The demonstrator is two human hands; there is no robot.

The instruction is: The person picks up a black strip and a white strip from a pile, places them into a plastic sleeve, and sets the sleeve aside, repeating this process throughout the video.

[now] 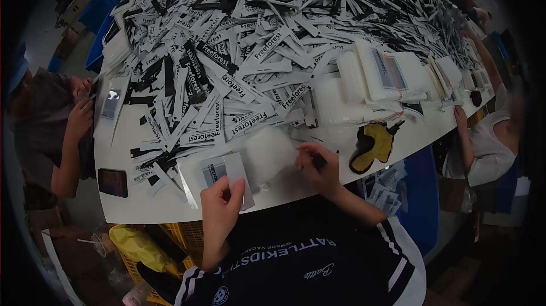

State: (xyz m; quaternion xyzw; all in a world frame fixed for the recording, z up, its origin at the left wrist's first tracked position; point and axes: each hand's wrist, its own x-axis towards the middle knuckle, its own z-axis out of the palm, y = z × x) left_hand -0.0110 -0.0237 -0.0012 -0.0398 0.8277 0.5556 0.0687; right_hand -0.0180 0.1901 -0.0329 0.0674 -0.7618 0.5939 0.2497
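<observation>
My left hand is closed at the near edge of a flat white plastic bag with a printed grey-blue panel, thumb and fingers pinching its pale flap. To the right of it lies a translucent white bag on the table. Just beyond that bag's right side, my right hand has its fingers curled in. A small dark patch shows at those fingers, and what they hold, if anything, is not clear. A large heap of white and black "Freeforest" stick sachets rises directly behind both hands.
Stacked white bags stand at right, with a yellow-and-black object before them. A phone lies at the left edge. A blue bin with packets and a yellow crate sit below. People work at both sides.
</observation>
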